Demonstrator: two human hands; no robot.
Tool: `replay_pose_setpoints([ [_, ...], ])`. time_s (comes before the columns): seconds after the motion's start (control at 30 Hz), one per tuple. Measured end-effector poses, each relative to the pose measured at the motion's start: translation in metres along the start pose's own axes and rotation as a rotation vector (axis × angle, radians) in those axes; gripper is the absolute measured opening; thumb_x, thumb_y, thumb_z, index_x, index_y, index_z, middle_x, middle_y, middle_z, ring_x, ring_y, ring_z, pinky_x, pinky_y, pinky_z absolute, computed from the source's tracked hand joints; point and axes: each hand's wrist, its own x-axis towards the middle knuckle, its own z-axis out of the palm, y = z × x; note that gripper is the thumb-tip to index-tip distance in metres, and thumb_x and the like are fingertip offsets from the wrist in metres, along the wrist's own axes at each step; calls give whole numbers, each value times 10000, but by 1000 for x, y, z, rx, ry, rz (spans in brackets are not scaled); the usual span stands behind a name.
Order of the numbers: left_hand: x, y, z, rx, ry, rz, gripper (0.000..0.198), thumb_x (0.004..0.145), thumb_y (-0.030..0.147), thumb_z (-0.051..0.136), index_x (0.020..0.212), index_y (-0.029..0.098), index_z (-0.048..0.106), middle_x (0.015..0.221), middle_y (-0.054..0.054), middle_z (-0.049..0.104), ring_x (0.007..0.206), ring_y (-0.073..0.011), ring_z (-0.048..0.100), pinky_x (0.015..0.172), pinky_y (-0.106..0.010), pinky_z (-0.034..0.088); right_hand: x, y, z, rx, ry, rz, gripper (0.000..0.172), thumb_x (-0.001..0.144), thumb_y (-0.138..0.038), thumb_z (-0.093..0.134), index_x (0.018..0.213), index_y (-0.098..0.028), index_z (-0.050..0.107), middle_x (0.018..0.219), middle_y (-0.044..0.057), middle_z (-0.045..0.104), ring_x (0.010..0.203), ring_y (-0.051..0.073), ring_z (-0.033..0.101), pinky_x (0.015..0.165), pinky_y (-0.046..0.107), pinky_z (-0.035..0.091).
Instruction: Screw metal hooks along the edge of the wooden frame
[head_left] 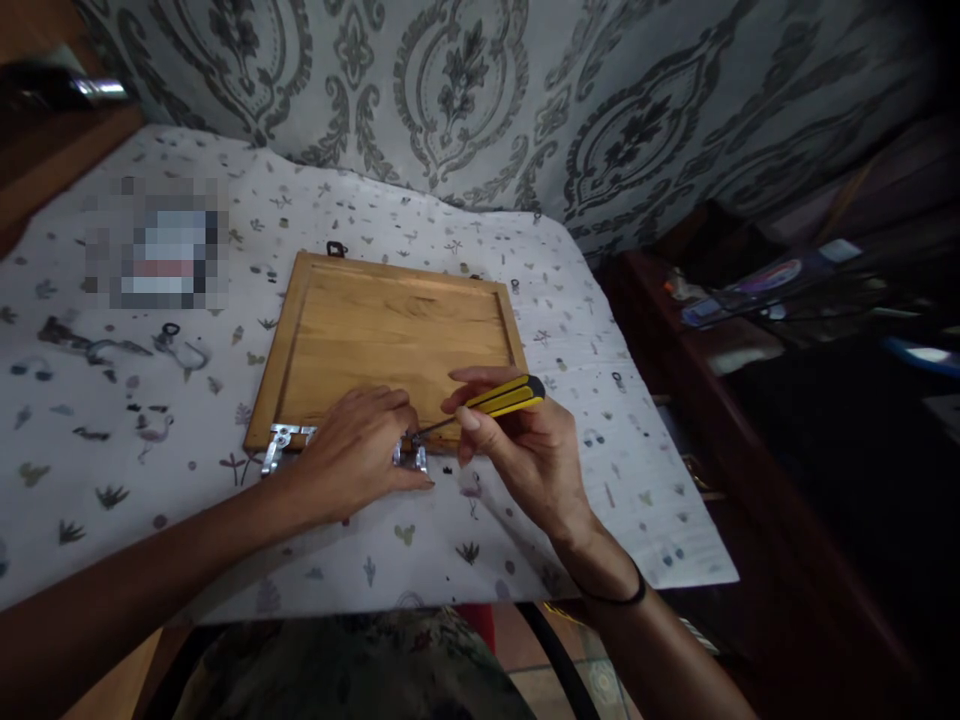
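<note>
A framed wooden panel (405, 320) lies flat on the cloth-covered table, its near edge towards me. Along that edge sits shiny metal hardware (279, 440), partly covered by my left hand. My left hand (360, 445) is closed over it, fingers bent on the wood and thumb at the near side. Between the fingers of my right hand (525, 450) is a yellow and black screwdriver (502, 398). Its shaft points left and down, with the tip at the metal piece beside my left fingertips. Whether the tip sits in a screw is too small to tell.
A patterned cloth (660, 530) covers the table. Pliers (90, 342) and small metal parts (180, 345) lie to the left, below a pixelated item (169, 250). A dark metal loop (336, 249) is at the panel's far edge. Curtain fabric (465, 90) hangs behind; a dark red shelf (720, 400) stands right.
</note>
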Motion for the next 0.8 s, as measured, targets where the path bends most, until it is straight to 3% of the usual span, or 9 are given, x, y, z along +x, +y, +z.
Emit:
replay_pose_setpoints([
  [0.1, 1, 1, -1, 23, -23, -17, 342, 793, 414, 852, 940, 157, 680, 1006, -73, 689, 1019, -308, 635, 866, -419, 471, -2, 3, -3, 24, -17, -12, 369, 991, -454, 613, 1293, -256, 534, 968, 5, 677, 644, 97, 655, 631, 256, 590],
  [0.2, 1, 0, -1, 41, -11, -4, 341, 796, 418, 850, 918, 158, 666, 970, -62, 674, 970, -291, 631, 835, -404, 465, -4, 2, -7, 36, -38, -34, 257, 1034, -412, 548, 1255, -283, 525, 1009, 0, 677, 685, 91, 679, 674, 252, 593],
  [0.37, 2, -1, 0, 49, -7, 8, 360, 794, 445, 848, 892, 158, 654, 955, -61, 660, 960, -290, 628, 824, -400, 462, -3, -6, -7, -43, -36, -101, 125, 1006, -362, 612, 1009, -239, 597, 918, -23, 662, 570, 55, 621, 543, 191, 531],
  [0.6, 2, 0, -1, 39, -29, -22, 370, 796, 435, 847, 973, 152, 689, 986, -71, 678, 1002, -304, 633, 855, -415, 464, -3, -15, -5, -129, 10, -87, 164, 971, -371, 661, 939, -213, 629, 825, -21, 673, 507, 64, 598, 471, 192, 504],
  [0.8, 2, 0, -1, -4, -26, -31, 368, 782, 384, 861, 1057, 184, 720, 994, -60, 681, 1015, -307, 637, 876, -427, 466, -5, -14, -5, -65, 2, -80, 165, 948, -365, 696, 932, -214, 630, 845, -17, 667, 526, 72, 626, 490, 198, 536],
])
